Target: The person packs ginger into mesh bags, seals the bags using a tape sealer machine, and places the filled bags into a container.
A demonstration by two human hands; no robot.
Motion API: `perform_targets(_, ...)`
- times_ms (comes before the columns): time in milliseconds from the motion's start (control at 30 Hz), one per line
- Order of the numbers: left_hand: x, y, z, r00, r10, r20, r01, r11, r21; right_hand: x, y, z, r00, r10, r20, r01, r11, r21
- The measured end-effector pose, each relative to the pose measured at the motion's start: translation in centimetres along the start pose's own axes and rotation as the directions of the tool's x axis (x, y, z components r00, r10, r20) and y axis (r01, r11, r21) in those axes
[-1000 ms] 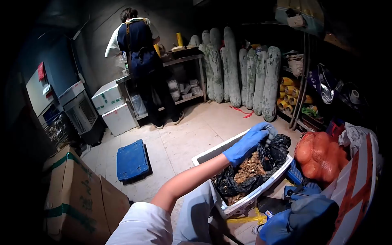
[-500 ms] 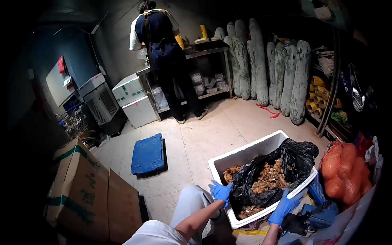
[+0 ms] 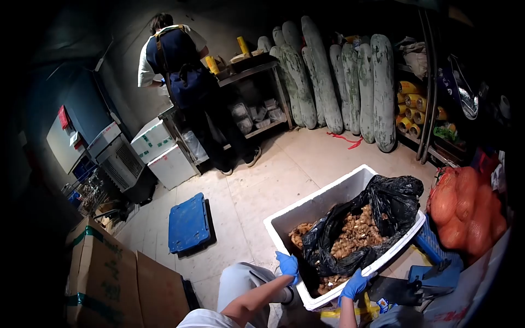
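A white foam box stands on the floor in front of me, holding knobbly ginger and a crumpled black plastic bag. The bag lies open around part of the ginger, with more pieces beside it in the box. My left hand, in a blue glove, is closed over the box's near left rim. On the long side nearest me, my gloved right hand grips the rim, its fingers bent over the edge.
A blue platform lies on the tiles to the left, beyond cardboard boxes. Orange net sacks stand right. Long wax gourds lean at the back. Another person stands at a metal table, facing away.
My right hand has slid left along the near rim and its fingers have closed over it. My left hand's spread fingers have curled onto the rim. The view has shifted slightly.
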State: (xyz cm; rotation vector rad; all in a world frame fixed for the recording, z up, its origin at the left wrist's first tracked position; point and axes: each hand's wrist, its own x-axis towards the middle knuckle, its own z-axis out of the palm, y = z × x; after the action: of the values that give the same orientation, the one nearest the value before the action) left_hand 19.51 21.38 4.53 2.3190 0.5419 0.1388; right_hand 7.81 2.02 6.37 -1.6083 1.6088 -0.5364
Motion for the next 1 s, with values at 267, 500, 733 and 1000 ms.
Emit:
perform_targets(267,8.7,5.4,-2.5,0.99,-0.021,0.143,0.017,0.999,0.035,-2.9,-3.2,5.2,0.984,-0.063,-0.168,0.067,0.998,0.016)
perform_targets(500,1.4,24.5,-18.5,0.033,0.999,0.036,-0.972,0.024,0.232,-0.9,-1.5,2.3,0.952,-0.148,0.27,0.134,0.989,0.069)
perform_targets(733,-13.2,24.8,-38.0,-0.211,0.941,0.265,-0.868,-0.305,0.392,2.4,-8.6,-11.4,0.544,-0.343,0.766,0.692,0.699,-0.178)
perform_targets(1000,-20.0,24.0,-45.9,-0.42,0.861,0.285,-0.747,-0.507,0.43,0.2,-10.7,-14.0,0.447,-0.408,0.796,0.337,0.901,0.273)
